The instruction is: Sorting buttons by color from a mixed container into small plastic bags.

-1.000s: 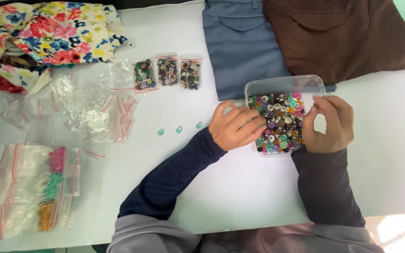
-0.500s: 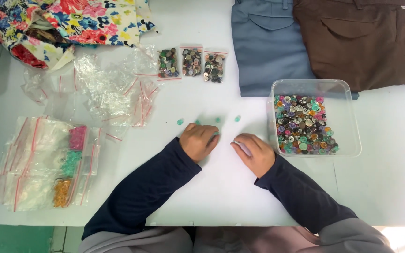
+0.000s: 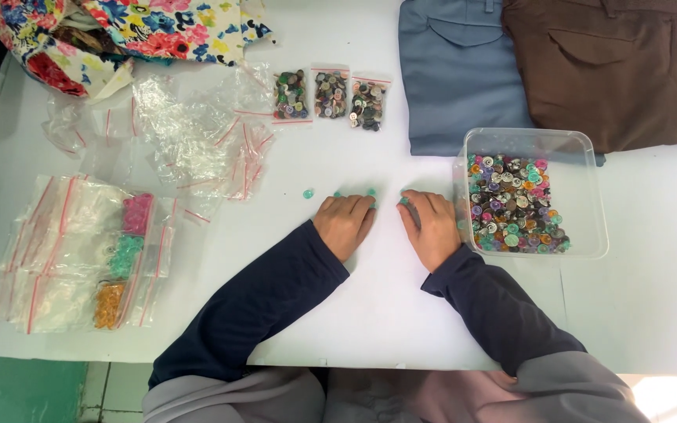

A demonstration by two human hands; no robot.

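White table (image 3: 354, 329): both hands flat, apart, fingertips touching teal buttons (image 3: 308, 193) beside button tub (image 3: 589, 196).

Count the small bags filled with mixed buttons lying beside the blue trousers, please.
3, in a row left of the blue trousers: left bag, middle bag, right bag. None seems hidden.

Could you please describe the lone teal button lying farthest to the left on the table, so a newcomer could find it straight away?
Start at the white table and find the person's left hand, resting flat near the middle. Just up and left of its fingertips lies a small round teal button. Unlike the other teal buttons by the fingertips, it sits alone on bare table, touching nothing.
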